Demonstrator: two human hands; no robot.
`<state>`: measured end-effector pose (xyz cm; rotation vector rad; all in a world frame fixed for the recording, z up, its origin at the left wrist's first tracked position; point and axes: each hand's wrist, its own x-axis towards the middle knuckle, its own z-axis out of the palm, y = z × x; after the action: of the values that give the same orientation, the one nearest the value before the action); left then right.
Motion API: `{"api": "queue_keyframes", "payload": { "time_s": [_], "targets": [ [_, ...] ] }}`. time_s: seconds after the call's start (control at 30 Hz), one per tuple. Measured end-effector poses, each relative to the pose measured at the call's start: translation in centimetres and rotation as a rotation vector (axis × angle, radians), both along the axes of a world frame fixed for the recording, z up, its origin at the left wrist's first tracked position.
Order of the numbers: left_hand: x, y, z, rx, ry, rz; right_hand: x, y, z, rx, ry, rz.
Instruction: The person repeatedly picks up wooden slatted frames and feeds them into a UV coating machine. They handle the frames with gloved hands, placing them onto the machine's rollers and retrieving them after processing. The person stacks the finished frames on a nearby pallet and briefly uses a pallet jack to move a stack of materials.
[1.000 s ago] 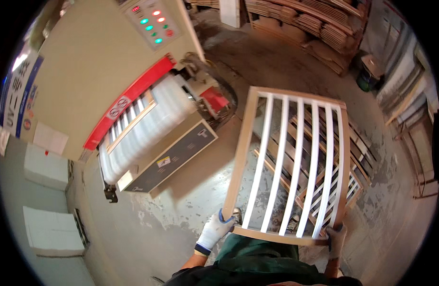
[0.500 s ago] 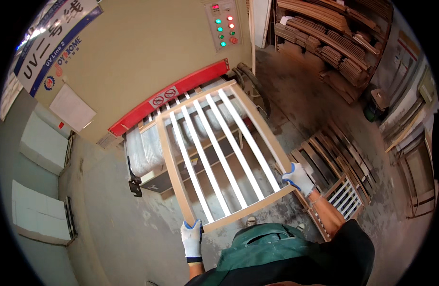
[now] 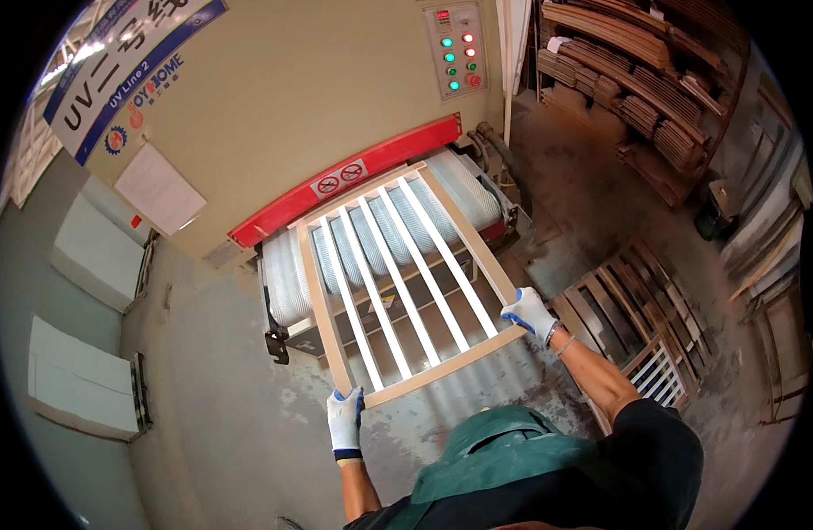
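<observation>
Biggest first: a tall beige machine (image 3: 309, 97), with a red guard bar (image 3: 398, 150) slanted across its opening. Off to the right, stacks of brown boards (image 3: 601, 31) on shelves; nearer in, on the grey floor (image 3: 247, 424), a pile of slatted wooden pieces (image 3: 605, 309). And straight under that guard, a pale, mesh-textured conveyor belt (image 3: 464, 190). Now to the wooden frame with white slats (image 3: 400, 283): out ahead of both hands, far end above the belt and close up to the guard, near end out over the floor. Hard to tell whether touching the belt or just above it. Long axis apparently with the slats, pointing from the hands toward the opening, angled a little left; near rail roughly parallel to the guard, so no clear winner for which hand is nearer the machine. Down to the gloves: left hand (image 3: 345, 420) closed around the near left corner, right hand (image 3: 532, 314) closed around the near right corner, fingers underneath mostly hidden. Smallest of all, on the right wrist, a thin band (image 3: 566, 344).
</observation>
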<state>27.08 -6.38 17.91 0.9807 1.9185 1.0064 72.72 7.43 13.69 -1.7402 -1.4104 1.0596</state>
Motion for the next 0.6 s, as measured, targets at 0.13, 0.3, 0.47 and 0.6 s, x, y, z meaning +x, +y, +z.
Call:
{"api": "queue_keyframes", "payload": {
  "time_s": [0.13,0.3,0.47,0.6],
  "targets": [
    [0.0,1.7,1.1,0.048,-0.085,-0.019,-0.8,2.1,1.3,0.025,0.112,0.033],
    [-1.2,4.4,0.9,0.048,-0.040,-0.066,0.8,2.6,1.8,-0.155,0.701,0.001],
    [-5.9,5.5,-2.1,0.141,0.096,-0.133,-0.1,3.1,1.8,-0.161,0.905,0.017],
    [-3.2,7.3,1.1,0.110,-0.178,0.009,0.4,2.5,3.3,-0.130,0.828,0.040]
  ]
}}
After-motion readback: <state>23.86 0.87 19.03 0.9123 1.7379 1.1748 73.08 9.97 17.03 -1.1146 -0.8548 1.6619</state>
